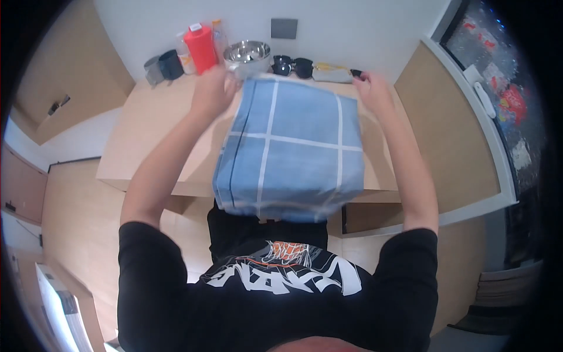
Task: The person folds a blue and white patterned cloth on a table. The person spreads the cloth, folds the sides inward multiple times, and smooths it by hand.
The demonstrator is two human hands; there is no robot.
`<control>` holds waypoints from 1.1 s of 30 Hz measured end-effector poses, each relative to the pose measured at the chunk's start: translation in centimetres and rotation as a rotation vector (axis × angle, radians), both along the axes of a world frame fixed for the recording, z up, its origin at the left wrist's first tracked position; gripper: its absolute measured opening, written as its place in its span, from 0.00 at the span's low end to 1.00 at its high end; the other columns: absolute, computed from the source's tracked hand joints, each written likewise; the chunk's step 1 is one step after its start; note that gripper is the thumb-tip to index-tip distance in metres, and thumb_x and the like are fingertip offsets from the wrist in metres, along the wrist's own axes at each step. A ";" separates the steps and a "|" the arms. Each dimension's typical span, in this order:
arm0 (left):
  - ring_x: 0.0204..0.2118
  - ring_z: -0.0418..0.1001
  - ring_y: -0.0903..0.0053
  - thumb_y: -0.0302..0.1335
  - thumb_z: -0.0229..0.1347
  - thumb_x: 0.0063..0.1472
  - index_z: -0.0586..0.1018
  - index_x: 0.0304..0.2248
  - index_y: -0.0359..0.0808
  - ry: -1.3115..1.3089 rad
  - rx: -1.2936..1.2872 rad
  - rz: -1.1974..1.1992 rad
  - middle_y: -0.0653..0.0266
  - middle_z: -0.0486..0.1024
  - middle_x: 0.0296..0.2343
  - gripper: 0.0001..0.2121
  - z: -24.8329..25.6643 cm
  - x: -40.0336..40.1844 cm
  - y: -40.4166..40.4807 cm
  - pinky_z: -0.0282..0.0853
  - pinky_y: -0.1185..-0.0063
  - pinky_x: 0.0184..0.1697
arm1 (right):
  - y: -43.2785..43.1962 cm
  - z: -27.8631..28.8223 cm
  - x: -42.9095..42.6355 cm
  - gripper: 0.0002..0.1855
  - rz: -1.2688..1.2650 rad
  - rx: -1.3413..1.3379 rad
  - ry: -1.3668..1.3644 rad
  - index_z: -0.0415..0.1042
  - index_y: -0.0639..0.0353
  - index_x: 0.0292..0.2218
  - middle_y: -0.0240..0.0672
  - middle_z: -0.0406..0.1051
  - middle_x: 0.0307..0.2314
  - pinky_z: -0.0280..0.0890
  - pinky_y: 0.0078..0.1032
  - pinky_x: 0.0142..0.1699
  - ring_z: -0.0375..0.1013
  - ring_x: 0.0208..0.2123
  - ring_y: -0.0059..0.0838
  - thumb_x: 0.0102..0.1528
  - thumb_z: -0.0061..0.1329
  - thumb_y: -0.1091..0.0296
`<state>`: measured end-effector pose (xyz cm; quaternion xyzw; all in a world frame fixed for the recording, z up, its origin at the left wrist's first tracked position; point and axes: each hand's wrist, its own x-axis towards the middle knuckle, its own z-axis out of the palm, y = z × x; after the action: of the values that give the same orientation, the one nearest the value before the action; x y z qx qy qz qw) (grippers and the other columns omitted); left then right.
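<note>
A folded blue cloth with white grid lines (303,119) spreads over the front of the wooden desk, its blurred lower edge hanging past the desk's edge in front of my body. At its upper left corner is my left hand (215,91), blurred, with its fingers curled at the fabric. My right hand (373,91) is beside the upper right corner, fingertips pinched together; blur hides whether fabric is between them. Both arms reach forward around the cloth.
Along the wall at the desk's (149,127) back stand dark mugs (170,64), a red bottle (201,49), a shiny metal bowl (247,55), sunglasses (302,68) and a pale pouch (332,74). A wooden panel (444,127) and a window frame border the right side.
</note>
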<state>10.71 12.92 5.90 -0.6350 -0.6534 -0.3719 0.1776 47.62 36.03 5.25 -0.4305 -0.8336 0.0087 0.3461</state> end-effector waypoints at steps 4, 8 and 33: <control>0.33 0.73 0.58 0.24 0.60 0.54 0.78 0.28 0.34 -0.013 -0.122 -0.139 0.55 0.76 0.27 0.03 -5.5 4.7 -14.2 0.66 0.66 0.37 | -14.6 -4.7 4.2 0.18 0.380 -0.291 -0.278 0.74 0.63 0.45 0.47 0.72 0.48 0.63 0.39 0.57 0.70 0.51 0.49 0.55 0.54 0.65; 0.34 0.72 0.64 0.21 0.60 0.53 0.77 0.30 0.34 -0.211 -0.092 -0.025 0.58 0.75 0.30 0.05 -7.8 7.7 -20.9 0.65 0.72 0.36 | -18.7 -6.0 5.6 0.15 0.410 -0.004 -0.211 0.75 0.63 0.42 0.45 0.75 0.44 0.63 0.39 0.57 0.71 0.50 0.49 0.54 0.55 0.67; 0.34 0.72 0.75 0.24 0.64 0.55 0.75 0.34 0.34 -1.026 -0.128 -0.298 0.61 0.75 0.34 0.10 -23.9 7.5 -27.4 0.67 0.79 0.37 | -27.2 -1.3 -23.5 0.09 1.353 -0.006 -0.758 0.73 0.54 0.33 0.33 0.72 0.34 0.65 0.33 0.47 0.68 0.42 0.38 0.47 0.56 0.72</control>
<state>18.21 -14.44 -18.02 -0.4671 -0.5805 -0.6149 -0.2584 24.09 8.80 3.99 0.1977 -0.9765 0.0727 -0.0446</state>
